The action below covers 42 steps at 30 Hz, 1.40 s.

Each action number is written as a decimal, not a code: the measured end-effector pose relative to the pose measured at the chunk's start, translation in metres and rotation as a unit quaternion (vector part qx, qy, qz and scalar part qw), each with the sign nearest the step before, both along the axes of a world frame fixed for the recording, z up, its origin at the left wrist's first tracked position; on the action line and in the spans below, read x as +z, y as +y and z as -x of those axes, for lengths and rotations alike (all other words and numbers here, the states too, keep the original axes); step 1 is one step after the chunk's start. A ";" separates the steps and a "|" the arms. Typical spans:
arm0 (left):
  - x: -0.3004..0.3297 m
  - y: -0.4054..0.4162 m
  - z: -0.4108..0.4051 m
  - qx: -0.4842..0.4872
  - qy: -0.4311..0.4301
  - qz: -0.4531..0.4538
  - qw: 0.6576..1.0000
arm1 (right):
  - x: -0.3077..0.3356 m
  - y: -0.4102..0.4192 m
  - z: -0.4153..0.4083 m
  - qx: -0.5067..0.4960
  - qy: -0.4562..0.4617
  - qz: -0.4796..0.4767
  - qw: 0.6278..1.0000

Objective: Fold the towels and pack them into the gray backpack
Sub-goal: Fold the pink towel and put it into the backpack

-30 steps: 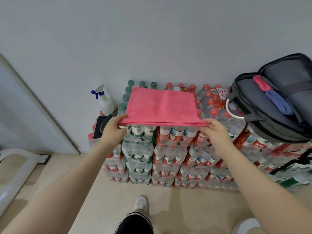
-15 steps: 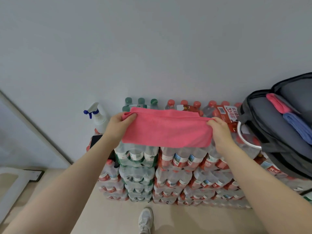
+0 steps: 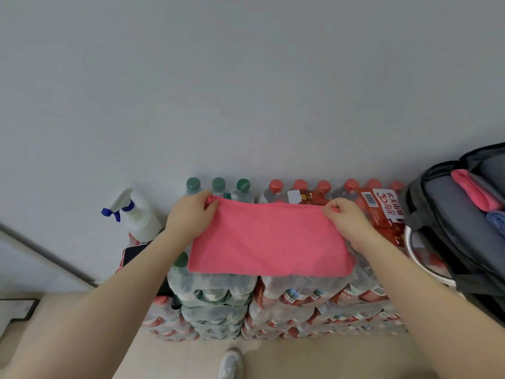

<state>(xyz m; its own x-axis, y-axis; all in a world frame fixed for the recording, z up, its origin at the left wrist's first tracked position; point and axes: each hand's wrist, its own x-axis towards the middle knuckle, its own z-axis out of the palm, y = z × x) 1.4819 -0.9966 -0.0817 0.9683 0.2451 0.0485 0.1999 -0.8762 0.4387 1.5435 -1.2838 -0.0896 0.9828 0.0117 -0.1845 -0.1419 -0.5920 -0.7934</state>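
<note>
The gray backpack (image 3: 448,236) sits open at the right end of the stacked water bottles (image 3: 273,302). The pink towel (image 3: 266,242) lies flat on top. The left hand (image 3: 191,217) and right hand (image 3: 345,218) each pinch a far corner.
</note>
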 end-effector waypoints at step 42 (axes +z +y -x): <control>-0.026 -0.076 -0.004 -0.213 0.045 -0.157 0.963 | -0.004 -0.011 0.013 0.050 -0.018 0.340 0.939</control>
